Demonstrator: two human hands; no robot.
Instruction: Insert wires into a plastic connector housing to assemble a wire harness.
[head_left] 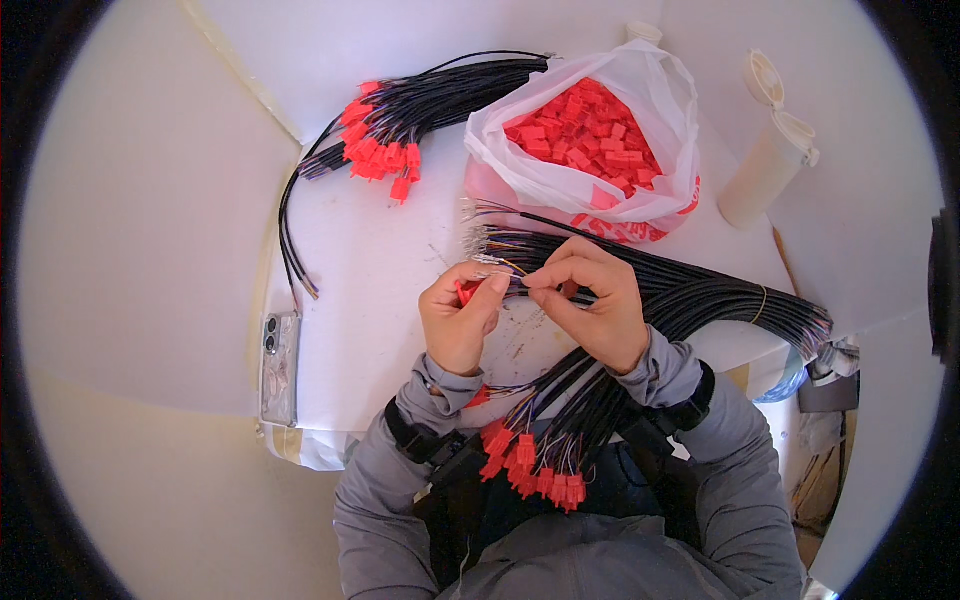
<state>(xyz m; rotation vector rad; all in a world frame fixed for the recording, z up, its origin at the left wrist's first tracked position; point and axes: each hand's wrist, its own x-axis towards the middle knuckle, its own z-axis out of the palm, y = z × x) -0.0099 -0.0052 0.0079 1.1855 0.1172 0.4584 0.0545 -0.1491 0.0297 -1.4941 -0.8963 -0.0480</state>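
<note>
Grey jacket (570, 555) fills the lower edge of the view, its two sleeves reaching forward, each with a black strap (690, 408) near the cuff. Just ahead, over the lap, hangs a near bundle of black cables (585, 395), its lower ends fanned into thin coloured wires fitted with red connectors (525, 458).

Beyond it, both hands are raised close together above the white table (370, 270). Left hand (460, 322): fingers curled, holding a loose red connector (466, 291), with thin wire ends (490, 260) at the thumb tip. Right hand (605, 300): thumb and forefinger pinched together on a thin wire (512, 274); whether it has entered the connector cannot be told.

Behind the right hand, a middle bundle of black cables (700, 285) lies across the table, bare wire ends to the left, a thin tie (762, 303) near its right end. At the table's left edge lies a phone (284, 370), lenses up.

Farther back stands an open white plastic bag (500, 165) full of red housings (590, 130). To its left lies a far bundle of black cables (470, 95), red connectors attached; to its right, a cream bottle (762, 175), lid raised.
</note>
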